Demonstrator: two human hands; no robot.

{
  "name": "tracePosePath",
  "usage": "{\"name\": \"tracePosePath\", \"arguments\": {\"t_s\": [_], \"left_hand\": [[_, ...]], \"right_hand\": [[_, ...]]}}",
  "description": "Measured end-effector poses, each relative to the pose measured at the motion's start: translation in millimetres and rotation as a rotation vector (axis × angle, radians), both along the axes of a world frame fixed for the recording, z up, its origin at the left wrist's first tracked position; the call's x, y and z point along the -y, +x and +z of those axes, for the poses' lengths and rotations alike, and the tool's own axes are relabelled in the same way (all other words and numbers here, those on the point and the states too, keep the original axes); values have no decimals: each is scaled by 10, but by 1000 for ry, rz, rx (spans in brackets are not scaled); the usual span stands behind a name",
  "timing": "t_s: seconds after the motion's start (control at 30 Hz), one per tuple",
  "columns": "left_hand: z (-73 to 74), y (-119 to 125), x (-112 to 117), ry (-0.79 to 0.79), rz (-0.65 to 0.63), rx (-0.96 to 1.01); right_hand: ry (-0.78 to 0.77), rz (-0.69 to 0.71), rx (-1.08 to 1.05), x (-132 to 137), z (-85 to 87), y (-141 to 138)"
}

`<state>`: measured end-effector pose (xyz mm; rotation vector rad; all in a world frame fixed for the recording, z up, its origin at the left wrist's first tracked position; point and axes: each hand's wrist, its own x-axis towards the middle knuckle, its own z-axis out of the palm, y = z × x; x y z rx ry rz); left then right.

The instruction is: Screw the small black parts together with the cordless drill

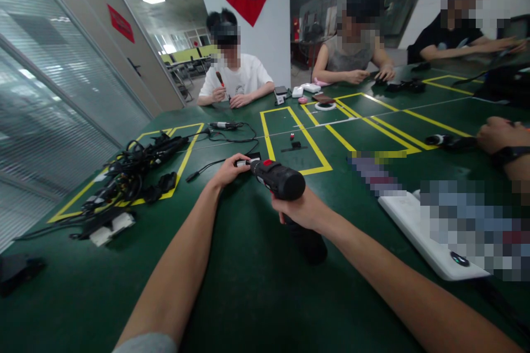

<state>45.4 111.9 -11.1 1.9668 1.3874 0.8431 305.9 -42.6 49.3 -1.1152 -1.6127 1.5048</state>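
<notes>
My right hand (301, 210) is wrapped round the grip of a black electric screwdriver (278, 178) with a red switch, its nose pointing away from me and to the left. My left hand (229, 170) is closed on a small black and white part (247, 162) that lies on the green table (248, 287), right at the tool's tip. A black cable (207, 167) runs left from that part.
A tangle of black cables and adapters (128, 174) lies at left inside yellow tape lines. A white power strip (430, 242) sits at right. A small red piece (292, 136) lies in the taped box ahead. Three people sit across the table; another person's hand (499, 135) rests at right.
</notes>
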Motion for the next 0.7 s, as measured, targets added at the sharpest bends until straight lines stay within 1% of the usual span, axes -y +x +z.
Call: {"name": "tracePosePath", "arguments": {"t_s": [0.23,0.53,0.7], "left_hand": [[-37,-11,-26,-19,-14,43],[-35,-9,-19,-12,-9,52],[-57,-30,-41,-14,-19,64]], "right_hand": [[-3,-5,18,-1,1,1],[-2,-18,23,22,29,-11],[-2,-16,33,14,9,-7]]}}
